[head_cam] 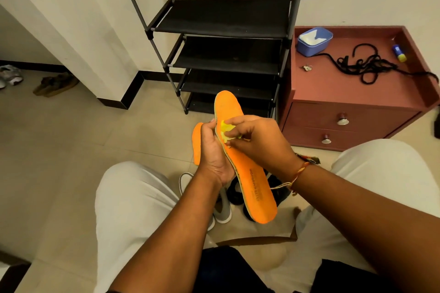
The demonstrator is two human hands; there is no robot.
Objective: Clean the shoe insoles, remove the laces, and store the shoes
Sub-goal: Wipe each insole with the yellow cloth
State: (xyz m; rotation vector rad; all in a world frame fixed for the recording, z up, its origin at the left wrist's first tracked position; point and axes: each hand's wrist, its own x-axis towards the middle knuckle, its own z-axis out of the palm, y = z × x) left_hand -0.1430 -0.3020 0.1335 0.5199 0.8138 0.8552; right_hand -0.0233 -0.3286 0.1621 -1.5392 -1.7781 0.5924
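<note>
My left hand [213, 152] grips two orange insoles: the front insole [252, 173] faces me with printed lettering near its heel, and the second insole [197, 145] pokes out behind my fingers. My right hand [259, 140] pinches a small yellow cloth [226, 129] and presses it against the front insole's middle. Down between my knees, a grey-and-white shoe [221, 207] and a dark shoe [235, 194] stand on the floor, partly hidden by my arms. Black laces [366, 66] lie in a loose heap on the maroon cabinet's top [333, 81].
A black shoe rack [228, 31] with several bare shelves stands against the wall ahead. On the cabinet sit a blue tub [314, 41], a small blue-and-yellow tube [399, 53] and a key [307, 68]. Sandals [56, 83] lie on the floor at far left.
</note>
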